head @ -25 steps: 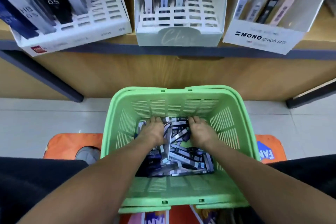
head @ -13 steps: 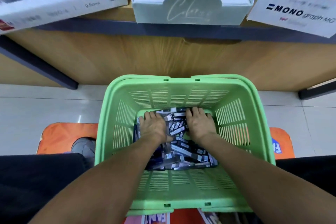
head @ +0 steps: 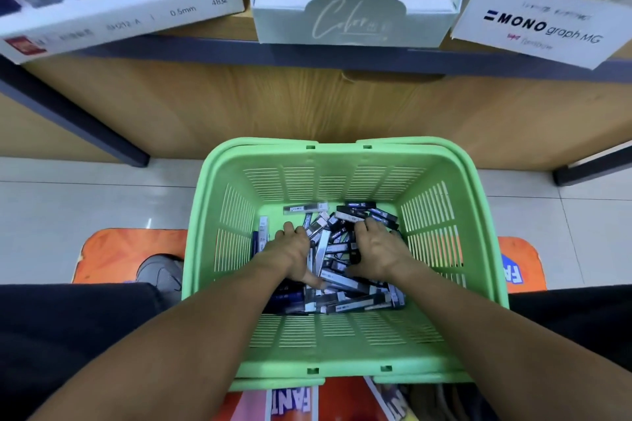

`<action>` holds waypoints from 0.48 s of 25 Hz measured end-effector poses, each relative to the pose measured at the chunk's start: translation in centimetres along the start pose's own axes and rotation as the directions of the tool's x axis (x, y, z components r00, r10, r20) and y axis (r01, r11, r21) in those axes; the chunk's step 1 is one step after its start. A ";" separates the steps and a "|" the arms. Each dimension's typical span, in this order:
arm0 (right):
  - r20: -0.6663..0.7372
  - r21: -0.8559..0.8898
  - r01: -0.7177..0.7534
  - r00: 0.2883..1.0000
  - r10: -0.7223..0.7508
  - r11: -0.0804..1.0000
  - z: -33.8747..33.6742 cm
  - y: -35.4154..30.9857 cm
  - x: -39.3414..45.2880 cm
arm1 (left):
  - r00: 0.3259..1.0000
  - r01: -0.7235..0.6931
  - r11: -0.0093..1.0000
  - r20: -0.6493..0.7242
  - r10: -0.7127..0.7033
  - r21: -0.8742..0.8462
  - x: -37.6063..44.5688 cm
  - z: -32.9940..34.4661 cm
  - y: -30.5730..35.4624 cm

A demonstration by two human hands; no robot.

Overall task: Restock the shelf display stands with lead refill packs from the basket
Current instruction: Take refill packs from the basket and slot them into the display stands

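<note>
A green plastic basket (head: 219, 215) stands on the floor between my knees, with a pile of lead refill packs (head: 342, 287) in its bottom. Both my hands are down in the pile. My left hand (head: 294, 251) has its fingers curled into the packs on the left side, thumb lying over them. My right hand (head: 378, 248) curls over dark packs on the right side. Above, on the shelf, stand three display stands: a white 0.5mm stand (head: 143, 12), a pale "Color" stand (head: 352, 22) and a MONO graph stand (head: 537, 27).
A wooden panel (head: 307, 102) runs below the shelf edge, with dark shelf legs (head: 89, 133) at either side. The basket sits on an orange mat (head: 116, 253) on pale floor tiles. A grey shoe (head: 160, 272) lies left of the basket.
Both hands have drawn back from the basket's far end toward the middle of the pile, and their flat fingers have curled into the packs. The view has tilted down slightly.
</note>
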State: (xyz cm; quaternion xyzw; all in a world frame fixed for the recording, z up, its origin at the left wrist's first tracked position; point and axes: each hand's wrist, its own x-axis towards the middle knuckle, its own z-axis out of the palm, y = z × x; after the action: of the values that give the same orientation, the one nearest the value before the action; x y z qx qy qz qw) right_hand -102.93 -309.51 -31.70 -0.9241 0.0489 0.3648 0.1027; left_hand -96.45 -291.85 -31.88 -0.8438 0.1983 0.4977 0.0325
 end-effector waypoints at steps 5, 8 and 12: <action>0.194 -0.220 0.085 0.980 -0.042 0.972 1.5 -0.8 -1.3 | 0.997 -0.048 0.988 0.064 0.039 0.144 -1.8 1.0 0.7; 0.224 -0.266 0.085 0.974 -0.024 0.960 1.5 -1.2 -1.4 | 0.995 -0.047 0.987 0.091 0.034 0.152 -2.3 1.3 0.3; 0.183 -0.365 0.091 0.983 -0.024 0.926 2.7 -1.2 -1.9 | 0.996 -0.083 0.947 0.048 0.072 0.309 -2.5 2.1 -1.0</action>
State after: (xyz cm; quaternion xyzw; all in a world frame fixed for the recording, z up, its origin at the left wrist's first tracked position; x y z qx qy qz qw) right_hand -105.94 -307.70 -32.15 -0.8920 -0.0575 0.4443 -0.0597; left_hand -98.91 -289.64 -30.96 -0.8105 0.3065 0.4763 0.1489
